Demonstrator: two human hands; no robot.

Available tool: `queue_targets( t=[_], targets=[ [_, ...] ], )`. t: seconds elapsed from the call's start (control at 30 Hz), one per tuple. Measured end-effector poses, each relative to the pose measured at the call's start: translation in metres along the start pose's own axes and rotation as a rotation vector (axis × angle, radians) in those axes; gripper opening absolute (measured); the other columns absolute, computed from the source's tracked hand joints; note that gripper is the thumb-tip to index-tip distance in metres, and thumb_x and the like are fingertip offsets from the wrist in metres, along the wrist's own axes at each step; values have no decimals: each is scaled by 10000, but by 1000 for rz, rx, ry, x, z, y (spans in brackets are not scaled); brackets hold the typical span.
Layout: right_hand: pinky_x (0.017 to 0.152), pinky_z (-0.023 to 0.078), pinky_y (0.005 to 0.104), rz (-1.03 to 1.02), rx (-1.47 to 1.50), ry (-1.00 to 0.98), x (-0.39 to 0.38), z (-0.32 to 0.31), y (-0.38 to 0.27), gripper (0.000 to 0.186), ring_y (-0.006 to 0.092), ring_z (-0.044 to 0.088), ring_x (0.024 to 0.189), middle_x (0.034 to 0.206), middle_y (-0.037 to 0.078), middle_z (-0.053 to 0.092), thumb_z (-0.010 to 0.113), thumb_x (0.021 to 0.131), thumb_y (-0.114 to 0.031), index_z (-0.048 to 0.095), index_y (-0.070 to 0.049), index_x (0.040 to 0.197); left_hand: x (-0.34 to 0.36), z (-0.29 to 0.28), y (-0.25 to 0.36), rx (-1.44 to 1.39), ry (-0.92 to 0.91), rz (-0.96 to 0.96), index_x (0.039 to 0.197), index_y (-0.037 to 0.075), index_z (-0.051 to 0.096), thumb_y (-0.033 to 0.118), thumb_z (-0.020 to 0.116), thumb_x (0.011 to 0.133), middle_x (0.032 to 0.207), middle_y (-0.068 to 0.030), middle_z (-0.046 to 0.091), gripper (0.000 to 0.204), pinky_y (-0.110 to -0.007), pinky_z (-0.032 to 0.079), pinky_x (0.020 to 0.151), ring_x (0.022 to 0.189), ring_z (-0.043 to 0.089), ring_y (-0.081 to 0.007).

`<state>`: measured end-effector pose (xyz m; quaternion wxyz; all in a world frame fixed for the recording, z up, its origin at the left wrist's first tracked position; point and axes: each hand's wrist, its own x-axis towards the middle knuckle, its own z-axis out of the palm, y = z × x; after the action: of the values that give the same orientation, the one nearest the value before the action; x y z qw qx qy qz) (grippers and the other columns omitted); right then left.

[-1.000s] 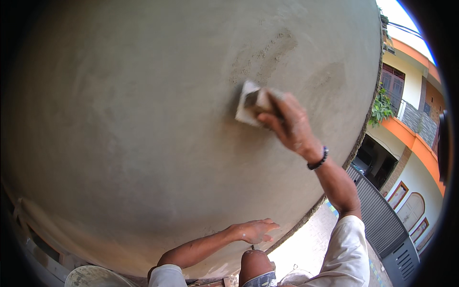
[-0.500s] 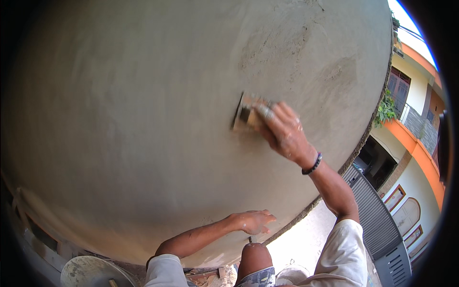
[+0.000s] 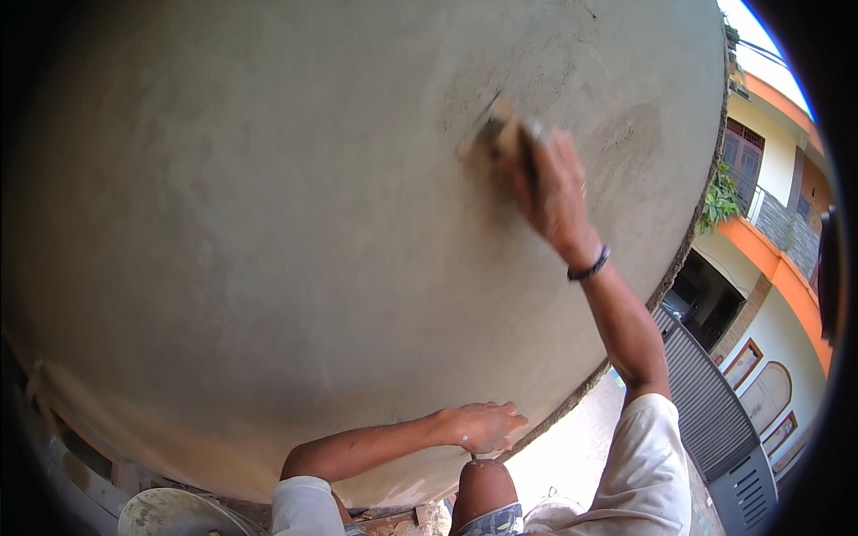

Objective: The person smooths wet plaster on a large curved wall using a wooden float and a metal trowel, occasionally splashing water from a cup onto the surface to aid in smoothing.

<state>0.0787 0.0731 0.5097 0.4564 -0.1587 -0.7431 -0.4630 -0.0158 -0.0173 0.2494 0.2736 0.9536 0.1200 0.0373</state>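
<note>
A broad wall of wet grey plaster (image 3: 295, 223) fills most of the view. My right hand (image 3: 554, 188), with a dark bead bracelet at the wrist, is closed around the handle of a plastering trowel (image 3: 508, 129). The trowel is blurred by motion, and its blade lies against the wall near a rougher, pitted patch. My left hand (image 3: 487, 427) hovers low by the wall, just above my bent knee (image 3: 483, 487), with its fingers loosely stretched. Something small and grey shows between that hand and the knee; I cannot make out what it is.
A pale bucket (image 3: 174, 514) stands at the lower left, and another light container (image 3: 552, 513) sits beside my knee. The wall's rough right edge (image 3: 666, 281) borders a bright street, with a grey metal gate (image 3: 710, 402) and an orange-trimmed house (image 3: 778, 255) beyond.
My right hand has swept the trowel up and to the right across the plaster. The left hand has shifted slightly right and down.
</note>
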Motion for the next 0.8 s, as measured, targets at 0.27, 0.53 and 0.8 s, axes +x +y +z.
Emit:
queue_targets(
  t=[0.27, 0.53, 0.8],
  targets=[
    [943, 479, 449, 202, -414, 245, 126, -41, 129, 561, 404, 612, 1093, 1191, 231, 644, 641, 923, -399, 557, 11, 1295, 7, -11, 10, 74, -49, 52, 1435, 50, 385, 277, 589, 960, 1319, -200, 447, 565, -495, 447, 983, 1172, 516, -412],
    [909, 503, 445, 18, -217, 18, 10, -14, 37, 531, 436, 616, 1041, 1140, 271, 611, 722, 869, -263, 523, 41, 1256, -11, -33, 25, 17, 121, 69, 1456, 51, 367, 275, 592, 960, 1330, -185, 446, 589, -476, 440, 1018, 1170, 520, -377],
    [915, 491, 439, 533, -283, 132, 32, -53, 130, 572, 383, 638, 1050, 1101, 254, 655, 725, 848, -338, 567, 63, 1224, -16, -39, 32, 32, 208, -5, 1443, 40, 404, 263, 596, 953, 1335, -190, 448, 572, -477, 452, 1006, 1190, 526, -383]
  ],
)
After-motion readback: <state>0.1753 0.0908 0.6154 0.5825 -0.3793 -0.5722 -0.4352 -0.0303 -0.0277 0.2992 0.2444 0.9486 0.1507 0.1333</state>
